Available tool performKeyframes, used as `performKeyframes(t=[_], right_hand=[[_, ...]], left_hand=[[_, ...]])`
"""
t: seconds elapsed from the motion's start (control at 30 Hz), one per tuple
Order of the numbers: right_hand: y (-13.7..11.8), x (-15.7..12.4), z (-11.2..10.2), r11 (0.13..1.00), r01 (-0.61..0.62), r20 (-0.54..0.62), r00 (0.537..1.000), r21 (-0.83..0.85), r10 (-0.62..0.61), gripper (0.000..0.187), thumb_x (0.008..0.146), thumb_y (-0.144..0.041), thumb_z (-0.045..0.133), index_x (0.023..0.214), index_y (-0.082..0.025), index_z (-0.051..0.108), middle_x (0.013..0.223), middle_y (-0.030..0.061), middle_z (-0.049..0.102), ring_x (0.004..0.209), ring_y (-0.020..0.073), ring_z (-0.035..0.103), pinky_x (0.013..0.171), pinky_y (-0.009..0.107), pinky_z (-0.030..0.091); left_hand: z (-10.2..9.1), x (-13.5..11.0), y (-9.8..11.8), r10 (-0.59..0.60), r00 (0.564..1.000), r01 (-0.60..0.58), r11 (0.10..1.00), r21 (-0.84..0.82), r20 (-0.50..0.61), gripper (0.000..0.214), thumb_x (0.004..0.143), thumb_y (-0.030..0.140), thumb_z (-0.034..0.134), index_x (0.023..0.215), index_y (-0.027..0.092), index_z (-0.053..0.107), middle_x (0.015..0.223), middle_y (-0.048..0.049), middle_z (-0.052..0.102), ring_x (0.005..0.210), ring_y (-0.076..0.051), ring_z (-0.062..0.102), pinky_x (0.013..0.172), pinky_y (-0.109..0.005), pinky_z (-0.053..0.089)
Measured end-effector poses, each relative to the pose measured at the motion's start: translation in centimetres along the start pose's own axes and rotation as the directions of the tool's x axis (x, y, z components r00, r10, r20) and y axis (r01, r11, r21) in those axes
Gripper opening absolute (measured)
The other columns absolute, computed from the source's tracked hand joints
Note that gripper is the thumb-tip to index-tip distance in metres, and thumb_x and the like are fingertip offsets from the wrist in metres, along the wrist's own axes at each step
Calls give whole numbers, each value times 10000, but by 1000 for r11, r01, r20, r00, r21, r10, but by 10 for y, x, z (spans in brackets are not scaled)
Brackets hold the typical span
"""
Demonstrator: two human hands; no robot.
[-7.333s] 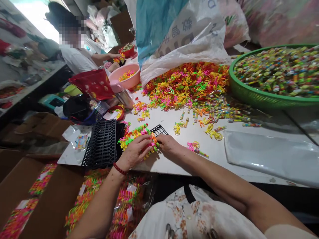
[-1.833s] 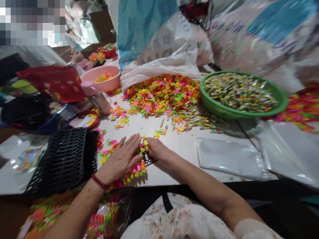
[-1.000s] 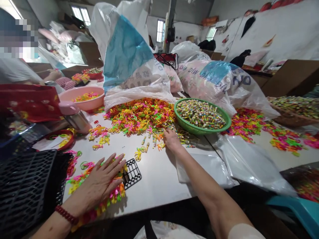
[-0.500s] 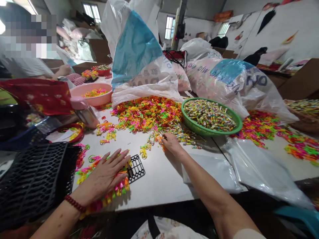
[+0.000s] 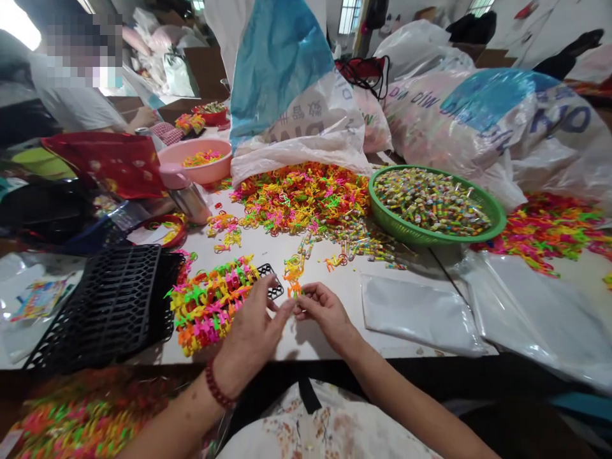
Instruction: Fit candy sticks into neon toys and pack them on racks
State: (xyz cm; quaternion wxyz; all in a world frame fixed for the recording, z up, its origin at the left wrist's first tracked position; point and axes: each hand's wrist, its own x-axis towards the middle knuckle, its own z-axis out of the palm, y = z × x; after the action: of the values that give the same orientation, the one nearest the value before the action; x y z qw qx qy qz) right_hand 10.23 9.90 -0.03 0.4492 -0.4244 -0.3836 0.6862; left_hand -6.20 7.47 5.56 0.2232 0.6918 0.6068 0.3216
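Hands together at front edge of table (image 5: 268, 245). Right hand (image 5: 326, 312): grip pinched, thumb and forefinger, on small orange-green plastic piece (image 5: 294, 291). Left hand (image 5: 252, 328): fingertips drawn up against same piece; whether pinched on it cannot be told. Piece held just above table, just right of black grid tray (image 5: 272, 288) loaded with neon pieces (image 5: 210, 303). Loose pile (image 5: 301, 194) and green basket (image 5: 392, 224) noted behind, well apart.

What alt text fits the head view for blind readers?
Left hand and right hand pinch a small neon toy over a table, beside a black grid tray of toys. Behind lie a toy heap and a green basket.
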Motion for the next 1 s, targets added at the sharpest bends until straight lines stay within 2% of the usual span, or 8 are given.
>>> performKeyframes(t=[0.1, 0.2, 0.37, 0.5, 0.57, 0.77, 0.93, 1.0], right_hand=[[5, -19, 1, 998, 7, 142, 990, -62, 1, 303, 761, -441, 722, 914, -209, 602, 740, -25, 632, 619, 114, 605, 629, 263, 517], [-1, -12, -17, 930, 117, 278, 960, -349, -17, 190, 821, -360, 656, 922, -199, 655, 822, 4, 662, 721, 133, 611, 696, 272, 495], [-29, 53, -39, 441, 210, 102, 962, -873, -255, 255, 892, -252, 531, 1109, -173, 639, 1025, 80, 656, 876, 169, 610, 840, 307, 463], [-38, 106, -28, 41, 88, 74, 960, -995, -272, 361, 914, -393, 530, 1203, -183, 586, 1170, 140, 553, 1013, 232, 574, 873, 332, 448], [-36, 121, -23, -70, 45, 60, 972, -997, -228, 322, 919, -356, 516, 1163, -162, 596, 1180, 166, 536, 1019, 253, 564, 852, 336, 451], [-20, 125, -31, -68, 71, 83, 979, -995, -187, 349, 839, -97, 513, 1186, -101, 558, 1200, 211, 537, 1109, 301, 480, 907, 380, 419], [-25, 119, -46, -8, 99, 98, 963, -995, -252, 426, 845, -47, 428, 1264, -89, 493, 1236, 190, 545, 1134, 267, 469, 959, 381, 402], [-31, 112, -52, 85, 96, 70, 959, -992, -274, 404, 870, -79, 404, 1261, -115, 497, 1140, 141, 605, 1032, 222, 533, 906, 347, 441]], left_hand=[[36, -10, 2, -218, 976, 207, 938, -277, -9, 413, 916, 483, 471, 1218, 201, 469, 1048, -95, 631, 762, -163, 638, 665, -311, 532], [61, -11, -11, -334, 941, 257, 820, -511, -63, 348, 910, 454, 493, 1148, 199, 491, 927, -53, 619, 795, -147, 617, 674, -271, 500], [85, -11, -23, -504, 857, 376, 469, -799, 107, 507, 767, 446, 671, 1156, 158, 518, 829, -9, 607, 654, -96, 572, 583, -214, 445], [97, -14, -20, -527, 830, 383, 296, -875, 185, 447, 685, 427, 749, 981, 168, 537, 727, 29, 583, 589, -87, 560, 518, -190, 406], [98, -14, -19, -537, 827, 354, 267, -896, 166, 435, 685, 442, 752, 940, 183, 513, 696, 43, 575, 559, -78, 543, 509, -184, 397], [98, -17, -23, -560, 812, 348, 236, -907, 166, 489, 712, 507, 729, 998, 199, 480, 655, 34, 597, 537, -83, 542, 515, -181, 390], [104, -16, -20, -520, 802, 385, 73, -920, 294, 475, 621, 433, 813, 862, 158, 510, 644, 22, 588, 478, -49, 473, 463, -164, 343], [105, -14, -17, -513, 800, 378, 30, -925, 310, 458, 608, 407, 827, 821, 147, 515, 639, 18, 585, 488, -46, 476, 467, -160, 354]])
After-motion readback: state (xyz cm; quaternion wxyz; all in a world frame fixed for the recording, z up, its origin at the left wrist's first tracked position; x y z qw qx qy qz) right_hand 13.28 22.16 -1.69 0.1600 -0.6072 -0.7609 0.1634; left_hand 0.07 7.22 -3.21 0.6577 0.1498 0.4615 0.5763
